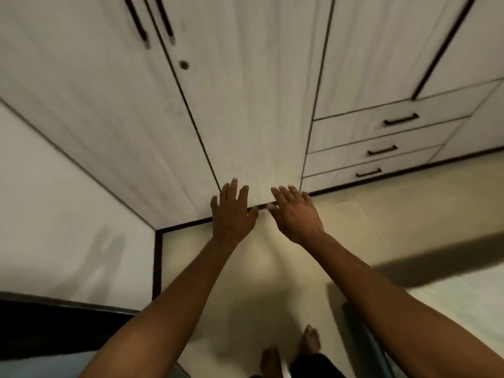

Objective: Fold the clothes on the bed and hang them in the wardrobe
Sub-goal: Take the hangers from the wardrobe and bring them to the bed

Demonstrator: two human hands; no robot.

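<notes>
I stand facing the pale wooden wardrobe (245,110), whose tall doors are closed. My left hand (231,214) and my right hand (296,215) are stretched out side by side in front of the middle door's lower edge, fingers straight and spread, holding nothing. Whether the fingertips touch the door I cannot tell. Two long dark handles (152,20) run down the doors at the upper left, with a round lock (184,64) below them. No clothes are in view.
Three drawers with dark handles (381,150) sit in the wardrobe's right section. A white wall (54,200) closes the left side. The bed's dark edge (54,328) lies at bottom left. My bare feet (289,350) stand on the cream floor.
</notes>
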